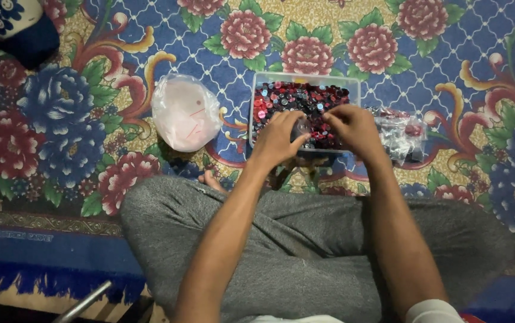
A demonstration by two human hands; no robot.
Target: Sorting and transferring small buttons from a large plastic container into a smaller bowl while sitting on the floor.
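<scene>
Holding a small clear item [303, 127] between both hands, the person works directly over the near edge of a shallow clear plastic tray [257, 107] filled with small red, dark and pink round pieces [305, 98]; what the item is cannot be made out, as it is small and half hidden. Left hand [279, 136]: fingers curled inward, tips closed toward the item from the left. Right hand [348, 124]: fingers bent and pinched at its right side; exact contact is not visible. Judgement: keeping the hands low over the tray would let anything dropped fall back among the pieces. Tray sits on the floral carpet [448, 78] just beyond the crossed legs in grey trousers [305, 239], within easy reach of both forearms. Right of the tray, touching or just beside it, lies a crumpled clear bag [402, 133] with dark contents. Left of the tray, apart from it, a pale pink plastic bag [185, 112]. Far upper left, a blue and white cap [18, 27].
</scene>
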